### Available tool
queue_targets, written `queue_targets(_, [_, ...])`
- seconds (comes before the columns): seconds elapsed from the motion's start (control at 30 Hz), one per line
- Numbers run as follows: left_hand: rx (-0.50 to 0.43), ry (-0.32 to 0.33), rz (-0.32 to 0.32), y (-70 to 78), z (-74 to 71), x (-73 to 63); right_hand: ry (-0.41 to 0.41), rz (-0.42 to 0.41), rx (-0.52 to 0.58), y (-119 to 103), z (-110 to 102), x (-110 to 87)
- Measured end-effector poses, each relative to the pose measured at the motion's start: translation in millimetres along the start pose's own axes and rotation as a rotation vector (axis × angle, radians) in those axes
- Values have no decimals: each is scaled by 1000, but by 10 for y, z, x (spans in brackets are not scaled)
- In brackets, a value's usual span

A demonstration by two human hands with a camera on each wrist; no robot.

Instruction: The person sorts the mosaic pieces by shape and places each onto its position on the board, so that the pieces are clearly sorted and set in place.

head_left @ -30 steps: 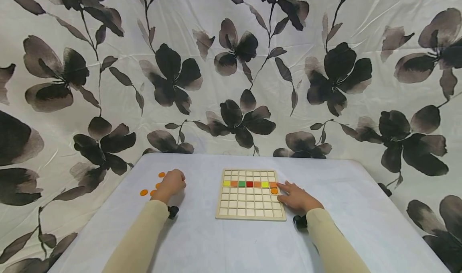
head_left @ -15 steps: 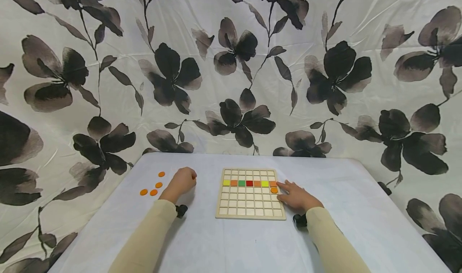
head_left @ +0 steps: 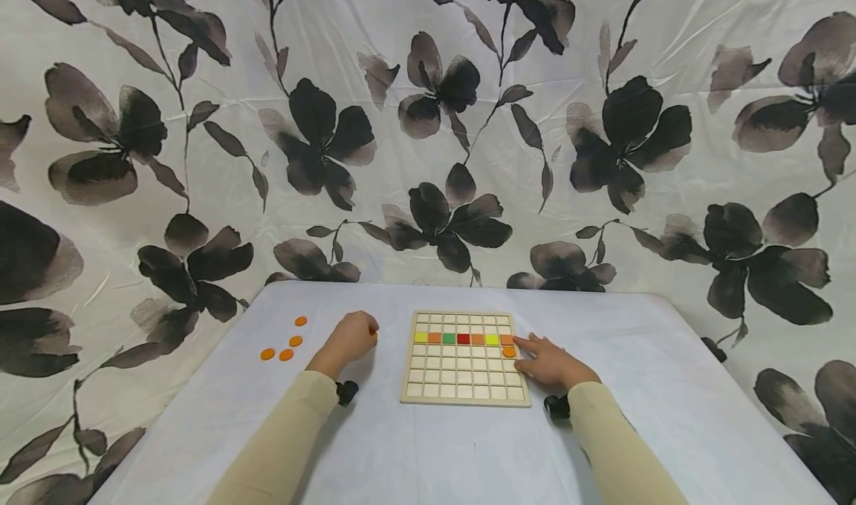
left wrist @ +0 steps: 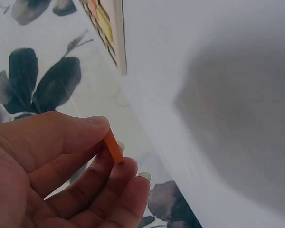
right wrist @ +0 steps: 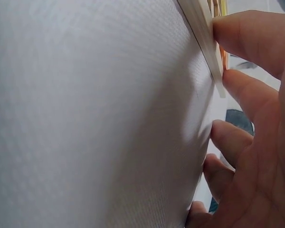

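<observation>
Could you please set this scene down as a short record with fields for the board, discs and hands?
Board: gridded, with a row of seven coloured squares
Board disc: orange, below the row's rightmost square in the head view
Loose discs: four, orange, on the table at left
Left hand: pinches an orange piece, apart from the board
Right hand: touches the board's right edge

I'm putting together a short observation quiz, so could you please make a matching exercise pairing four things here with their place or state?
Column one:
1. Left hand
2. Right hand
3. Four loose orange discs
4. Red square

Column two:
A. Between a green square and an orange square
B. Touching the board at its right edge
C. Pinching an orange piece
D. Lying on the white tabletop

Pairs: 1-C, 2-B, 3-D, 4-A.
</observation>
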State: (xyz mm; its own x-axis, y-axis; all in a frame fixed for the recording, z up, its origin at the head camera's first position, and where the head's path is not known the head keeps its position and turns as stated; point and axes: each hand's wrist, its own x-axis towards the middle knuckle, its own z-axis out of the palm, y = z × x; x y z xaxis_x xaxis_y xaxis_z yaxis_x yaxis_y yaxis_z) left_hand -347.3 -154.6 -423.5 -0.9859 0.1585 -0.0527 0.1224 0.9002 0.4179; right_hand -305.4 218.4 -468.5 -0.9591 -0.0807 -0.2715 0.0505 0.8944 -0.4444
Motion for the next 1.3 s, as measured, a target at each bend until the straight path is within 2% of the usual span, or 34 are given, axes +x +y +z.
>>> queue_targets(0.6, [20,15,54,250,155,-60,-1,18,26,11,-13,-35])
queue_targets(1.0, [-1,-13,117,431,296,-58,-13,26,43,36,-6,-16])
queue_targets(1.3, [-17,-34,140,523,408,-33,-6,22,29,22,-16,-17])
